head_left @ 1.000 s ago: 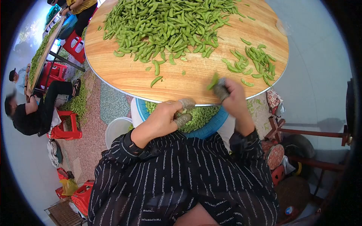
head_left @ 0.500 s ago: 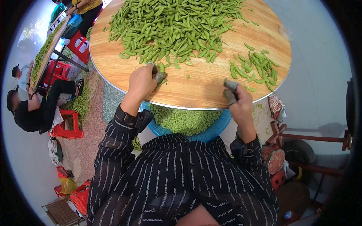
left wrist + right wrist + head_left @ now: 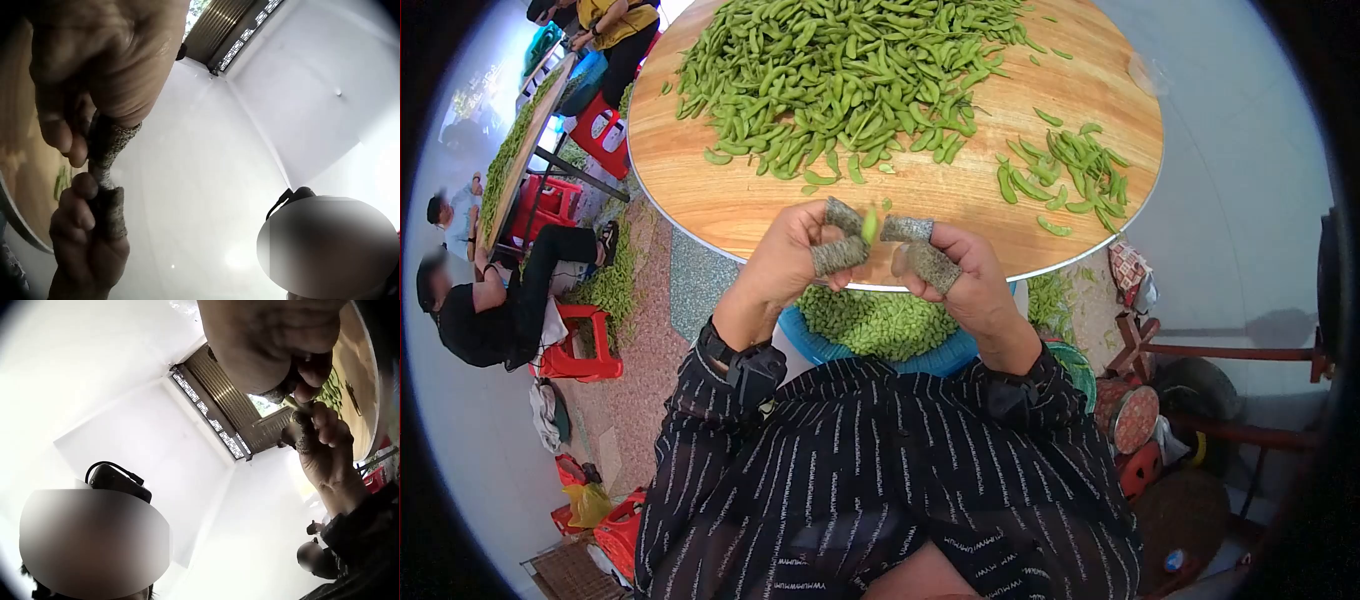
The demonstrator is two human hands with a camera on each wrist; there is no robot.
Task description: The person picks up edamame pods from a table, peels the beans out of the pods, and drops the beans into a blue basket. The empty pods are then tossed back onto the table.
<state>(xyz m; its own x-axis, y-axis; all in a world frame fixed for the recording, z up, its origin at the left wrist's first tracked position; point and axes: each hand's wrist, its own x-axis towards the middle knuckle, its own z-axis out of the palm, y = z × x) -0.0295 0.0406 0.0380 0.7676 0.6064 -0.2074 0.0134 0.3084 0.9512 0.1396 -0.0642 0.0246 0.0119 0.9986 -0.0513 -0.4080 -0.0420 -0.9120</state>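
Note:
In the head view my left hand (image 3: 785,250) pinches a green soybean pod (image 3: 869,227) upright between thumb and forefinger, over the near edge of the round wooden table (image 3: 700,200). My right hand (image 3: 970,280) is close beside it, thumb and forefinger bent toward the pod; I cannot tell whether they pinch it. Grey wraps (image 3: 840,256) cover the thumbs and forefingers. In the left wrist view both hands' fingertips meet. A large heap of pods (image 3: 830,90) lies on the table, a smaller pile (image 3: 1080,165) to its right. Below the edge, shelled beans (image 3: 880,325) fill a blue basin (image 3: 800,342).
People sit and stand at another pod-covered table (image 3: 525,140) on the left, near red stools (image 3: 580,345). Pods and husks (image 3: 610,275) litter the floor there. At the right stand a red metal frame (image 3: 1230,350) and a patterned bag (image 3: 1130,270).
My left hand took a pod from near the heap and has brought it back toward me. The right hand, which held a pod a second ago, has moved left to meet it.

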